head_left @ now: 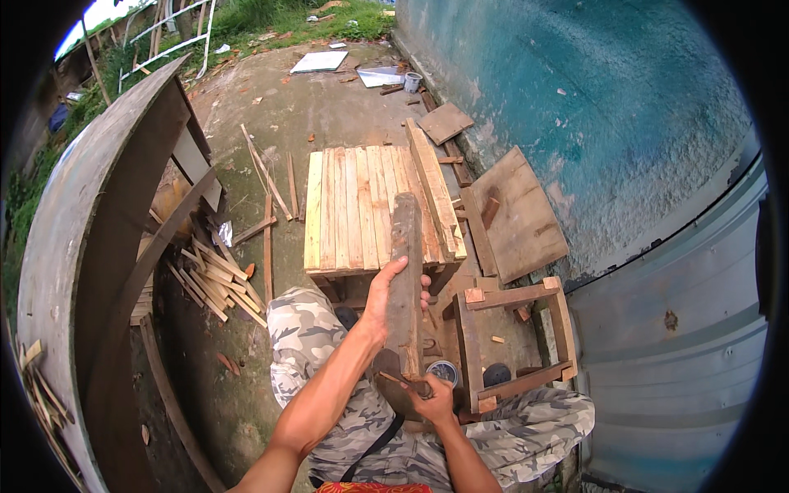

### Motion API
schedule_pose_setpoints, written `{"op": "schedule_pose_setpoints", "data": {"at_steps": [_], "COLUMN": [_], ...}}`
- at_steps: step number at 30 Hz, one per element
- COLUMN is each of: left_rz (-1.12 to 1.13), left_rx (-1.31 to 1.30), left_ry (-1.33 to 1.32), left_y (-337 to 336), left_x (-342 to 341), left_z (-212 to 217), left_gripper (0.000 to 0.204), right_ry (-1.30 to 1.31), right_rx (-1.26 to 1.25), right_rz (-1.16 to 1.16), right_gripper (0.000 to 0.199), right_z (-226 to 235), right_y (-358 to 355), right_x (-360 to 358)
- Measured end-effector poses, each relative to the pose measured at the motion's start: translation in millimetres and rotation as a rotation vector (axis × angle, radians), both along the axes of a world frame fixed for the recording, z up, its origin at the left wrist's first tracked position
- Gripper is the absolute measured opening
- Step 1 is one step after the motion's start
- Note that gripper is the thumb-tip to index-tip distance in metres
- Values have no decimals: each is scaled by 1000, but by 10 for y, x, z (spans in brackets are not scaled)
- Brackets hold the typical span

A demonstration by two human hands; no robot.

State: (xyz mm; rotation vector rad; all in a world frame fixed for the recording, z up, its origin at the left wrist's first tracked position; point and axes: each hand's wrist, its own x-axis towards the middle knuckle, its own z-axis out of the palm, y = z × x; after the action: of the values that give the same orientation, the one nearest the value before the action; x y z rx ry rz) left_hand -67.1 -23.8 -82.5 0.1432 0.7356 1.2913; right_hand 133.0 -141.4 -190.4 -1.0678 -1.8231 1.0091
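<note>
From the head camera, the left hand (393,289) wraps its fingers around a weathered grey wooden plank (405,271), held on end over the person's lap, its top rising in front of a slatted pale wooden table top (353,209). The right hand (433,396) sits at the plank's lower end, closed around a small dark tool (404,380) whose kind I cannot tell; its tip touches the wood. The step in hand looks like working on the plank's foot, perhaps prying or scraping. The next stroke would call for a firm left grip so the plank does not twist.

A small round tin (445,371) sits just beside the right hand, and an open wooden frame (514,345) stands near on the right. A blue-green wall (592,107) closes that side; a curved plywood panel (99,246) closes the left. Open ground lies ahead beyond the slats.
</note>
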Motion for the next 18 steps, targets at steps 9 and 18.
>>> {"op": "schedule_pose_setpoints", "data": {"at_steps": [9, 18], "left_rz": [-92, -53], "left_rx": [100, 57], "left_ry": [-181, -221], "left_y": [6, 197], "left_x": [-159, -322], "left_z": [-131, -404], "left_gripper": [47, 46], "right_ry": [-21, 39], "right_rx": [-72, -366], "right_rz": [152, 256], "right_gripper": [29, 28], "right_z": [164, 611], "right_y": [-4, 117], "right_x": [-31, -69]}}
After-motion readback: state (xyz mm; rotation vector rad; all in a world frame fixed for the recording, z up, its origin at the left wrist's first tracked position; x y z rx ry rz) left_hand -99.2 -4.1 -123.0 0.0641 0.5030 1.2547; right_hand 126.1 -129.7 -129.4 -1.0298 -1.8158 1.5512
